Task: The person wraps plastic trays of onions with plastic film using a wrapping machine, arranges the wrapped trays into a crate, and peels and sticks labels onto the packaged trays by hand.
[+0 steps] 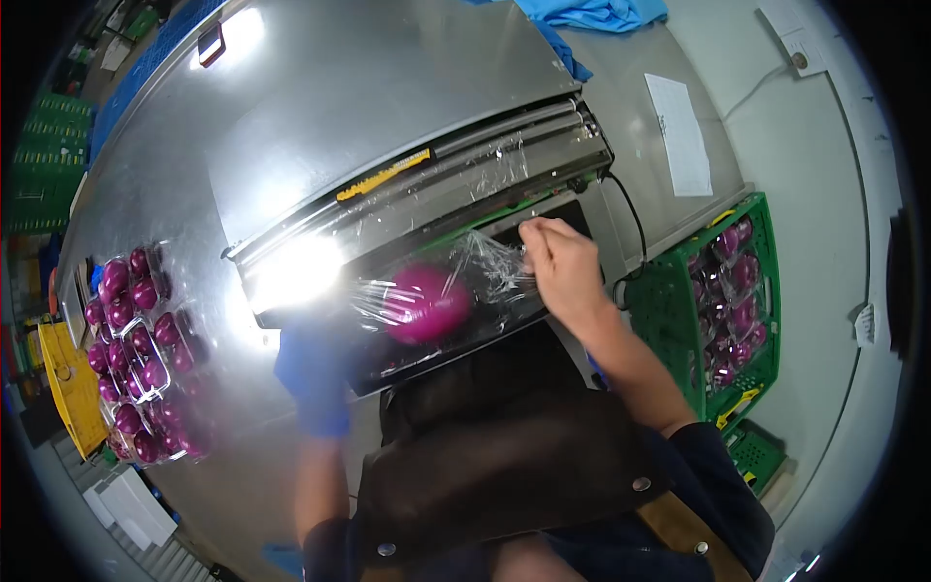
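A round purple vegetable (427, 304), which looks like a red onion, lies under clear cling film (490, 264) on the black plate of a film-wrapping machine (451, 179). Its outline is blurred. My right hand (562, 262), bare, is closed in a pinch on the bunched film just right of the vegetable. On the other side, my left hand (315, 369) wears a blue glove and is smeared by motion near the plate's left end. Its fingers cannot be made out, nor whether they hold the film.
Several clear packs of purple vegetables (141, 354) stand on the metal table (291, 116) to the left. A green crate (679, 320) with more packs is at the right. A power cord (635, 218) runs from the machine. Paper (679, 136) and blue cloth (601, 12) lie at the back.
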